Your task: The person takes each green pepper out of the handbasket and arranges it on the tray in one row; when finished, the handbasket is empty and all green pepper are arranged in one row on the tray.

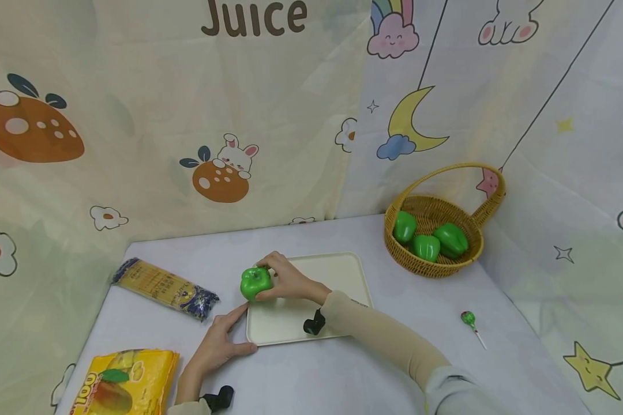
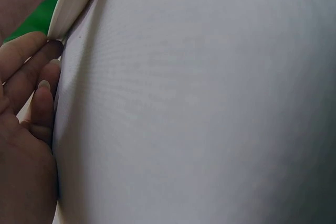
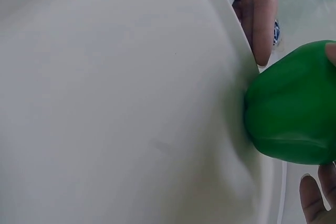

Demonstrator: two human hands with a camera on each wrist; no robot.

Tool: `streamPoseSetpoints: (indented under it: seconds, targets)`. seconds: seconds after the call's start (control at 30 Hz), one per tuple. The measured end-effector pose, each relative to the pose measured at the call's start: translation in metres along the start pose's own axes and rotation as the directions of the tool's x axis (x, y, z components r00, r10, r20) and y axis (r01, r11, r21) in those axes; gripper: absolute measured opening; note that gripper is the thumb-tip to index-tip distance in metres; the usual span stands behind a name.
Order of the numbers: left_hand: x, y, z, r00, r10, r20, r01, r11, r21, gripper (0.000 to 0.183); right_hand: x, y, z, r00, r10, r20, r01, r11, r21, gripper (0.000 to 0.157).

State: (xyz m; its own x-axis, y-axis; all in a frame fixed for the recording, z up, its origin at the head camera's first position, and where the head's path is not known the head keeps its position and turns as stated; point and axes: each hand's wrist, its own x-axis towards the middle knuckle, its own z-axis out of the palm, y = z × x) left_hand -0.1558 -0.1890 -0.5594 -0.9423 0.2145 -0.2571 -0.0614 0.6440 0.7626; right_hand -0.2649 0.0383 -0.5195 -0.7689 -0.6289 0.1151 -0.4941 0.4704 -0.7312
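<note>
White table (image 1: 311,380): right hand (image 1: 289,280) grips green pepper (image 1: 255,284); left hand (image 1: 215,344), spread, touches tray (image 1: 337,276); head view alone shows basket (image 1: 420,267).

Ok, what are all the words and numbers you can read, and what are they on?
"Juice": big brown letters on the backdrop cloth.
Yellow bag: big sideways letters, maybe "LOO" or "100", cut off by the picture's edge, so I can't be sure.
Gold packet: writing too small to read.
Tray: tiny dark print near its edge, too small to read.

Green pepper (image 1: 254,285) in right grip (image 1: 289,280), left grip (image 1: 219,342) at edge of pale tray (image 1: 334,279)
</note>
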Motion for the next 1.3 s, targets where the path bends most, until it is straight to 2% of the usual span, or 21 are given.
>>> streamPoseSetpoints:
  seconds: [0.43, 1.0, 1.17, 1.3]
  targets:
    - [0.000, 0.000, 0.001, 1.000, -0.011, 0.007, 0.011, 1.000, -0.006, 0.105, -0.001, -0.002, 0.001, 0.998, 0.067, 0.017, -0.067, 0.998, 0.003, 0.078]
    - [0.002, -0.001, 0.003, 1.000, -0.001, 0.007, 0.000, 1.000, 0.004, 0.106, -0.003, -0.003, -0.003, 0.999, 0.049, -0.004, -0.049, 0.999, -0.017, 0.072]
    - [0.004, -0.001, 0.003, 1.000, -0.005, 0.005, 0.005, 1.000, 0.015, 0.106, -0.007, -0.003, -0.010, 0.998, 0.054, -0.016, -0.054, 0.998, -0.011, 0.078]
    - [0.004, -0.002, 0.002, 1.000, -0.011, 0.008, 0.011, 1.000, 0.023, 0.106, -0.012, -0.004, -0.021, 0.995, 0.079, -0.065, -0.077, 0.997, 0.026, 0.078]
